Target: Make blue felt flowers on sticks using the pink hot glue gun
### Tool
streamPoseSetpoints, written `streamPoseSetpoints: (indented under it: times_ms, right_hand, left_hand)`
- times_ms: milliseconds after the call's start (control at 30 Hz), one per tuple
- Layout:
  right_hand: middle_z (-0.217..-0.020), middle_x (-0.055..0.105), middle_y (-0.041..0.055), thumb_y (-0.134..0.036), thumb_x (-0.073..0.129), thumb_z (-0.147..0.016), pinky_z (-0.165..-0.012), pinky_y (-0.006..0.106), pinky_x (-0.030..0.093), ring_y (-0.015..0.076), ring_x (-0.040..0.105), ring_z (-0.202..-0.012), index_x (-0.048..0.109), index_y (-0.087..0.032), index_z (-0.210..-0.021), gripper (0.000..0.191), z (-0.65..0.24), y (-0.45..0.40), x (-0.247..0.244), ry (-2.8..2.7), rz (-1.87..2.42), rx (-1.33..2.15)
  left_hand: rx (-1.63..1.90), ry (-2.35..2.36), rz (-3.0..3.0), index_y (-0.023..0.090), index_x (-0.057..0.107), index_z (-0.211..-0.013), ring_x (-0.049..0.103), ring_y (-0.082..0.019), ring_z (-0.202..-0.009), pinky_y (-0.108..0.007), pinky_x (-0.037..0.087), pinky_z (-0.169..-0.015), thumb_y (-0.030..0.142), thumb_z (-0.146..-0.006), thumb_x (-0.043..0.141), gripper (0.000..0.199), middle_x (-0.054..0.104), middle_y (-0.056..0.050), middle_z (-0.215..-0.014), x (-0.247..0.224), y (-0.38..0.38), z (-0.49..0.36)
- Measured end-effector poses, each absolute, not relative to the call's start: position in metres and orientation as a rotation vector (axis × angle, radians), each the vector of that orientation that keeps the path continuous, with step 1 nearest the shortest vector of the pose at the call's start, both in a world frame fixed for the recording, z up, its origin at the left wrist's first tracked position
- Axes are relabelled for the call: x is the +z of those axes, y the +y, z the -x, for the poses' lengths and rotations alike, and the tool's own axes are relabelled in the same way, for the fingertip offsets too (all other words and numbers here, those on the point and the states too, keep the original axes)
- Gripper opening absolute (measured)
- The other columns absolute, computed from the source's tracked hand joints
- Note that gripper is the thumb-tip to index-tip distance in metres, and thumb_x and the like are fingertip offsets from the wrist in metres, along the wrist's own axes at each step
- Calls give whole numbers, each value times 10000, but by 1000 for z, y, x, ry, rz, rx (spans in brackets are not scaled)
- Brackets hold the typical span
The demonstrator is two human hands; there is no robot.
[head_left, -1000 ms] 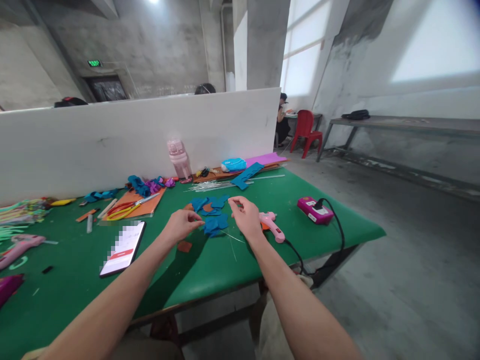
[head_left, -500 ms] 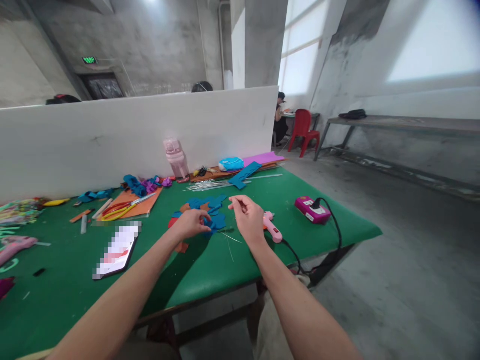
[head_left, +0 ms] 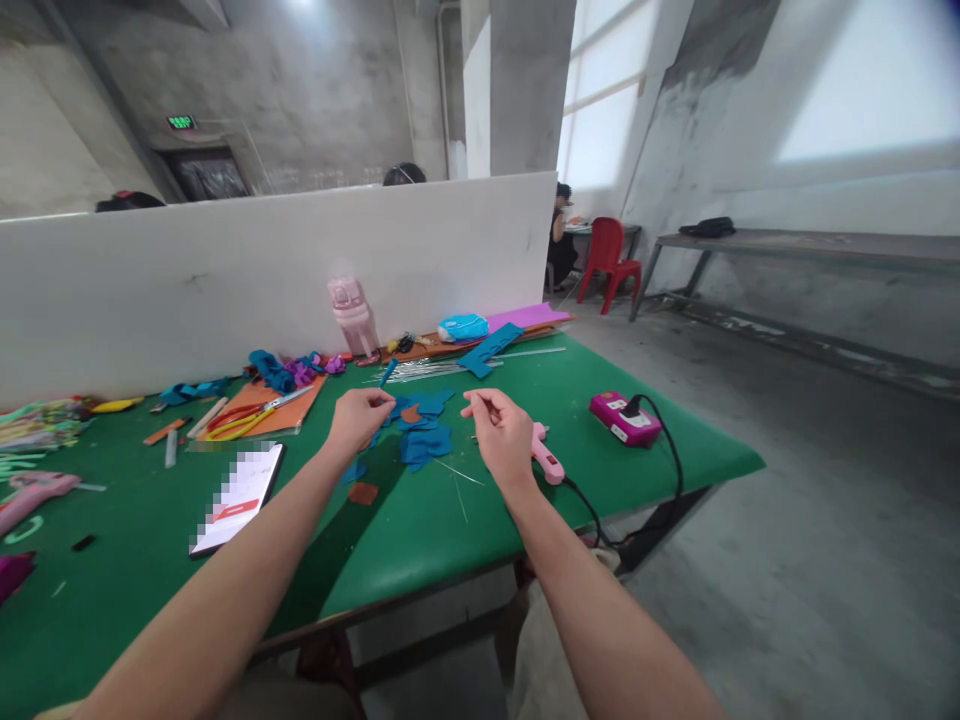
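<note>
My left hand (head_left: 358, 420) is closed in a pinch on a small blue piece (head_left: 388, 374), seen narrow and sticking up past the fingertips. Blue cut pieces (head_left: 425, 446) lie in a loose pile between my hands, with a brown piece (head_left: 364, 493) closer to the table's front edge. My right hand (head_left: 501, 430) hovers to the right of the pile, thumb and fingertips pressed together; whatever may be between them is too small to make out. Partly behind that hand is a pink glue gun (head_left: 551, 462) with a black cord.
A magenta power box (head_left: 626, 418) with a plug stands at right on the green table (head_left: 420, 550). Left of my arm lie a phone (head_left: 238, 500), scissors and pliers (head_left: 259, 415), and another pink glue gun (head_left: 34, 492). Silvery wires (head_left: 427, 370) and a pink bottle (head_left: 352, 318) are by the white partition.
My left hand has moved up and left from the pile, now with a blue piece in its pinch. My right hand has hardly shifted.
</note>
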State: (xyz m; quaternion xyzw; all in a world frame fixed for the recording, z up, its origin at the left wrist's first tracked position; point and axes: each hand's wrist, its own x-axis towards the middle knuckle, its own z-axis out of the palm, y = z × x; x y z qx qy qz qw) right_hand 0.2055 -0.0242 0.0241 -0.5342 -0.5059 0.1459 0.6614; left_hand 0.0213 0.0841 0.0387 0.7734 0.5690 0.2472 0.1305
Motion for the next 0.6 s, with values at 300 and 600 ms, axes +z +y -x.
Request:
streamPoseSetpoints:
  times_ms: [300,600]
  right_hand:
    - [-658,628,15,-343,417,-823,-491,202,377,101,520,-511,606,-167,-825,258,-209,-21,22,-1123,1196,353]
    - [-645,629,7,-376,424,-808,-470,204,379,85,479,-448,617,-173,-830,281,-212,-19,19,-1130,1197,375]
  left_hand:
    - [327,1438,-2448,209,705,-780,588,-180,-694,-234,395,-601,333,-597,620,237,677,-22,-719,17,88,-25]
    - [443,1393,-2435,187,631,-683,573,-171,-702,-251,400,-619,284,-642,547,135,646,-11,-707,17,78,-23]
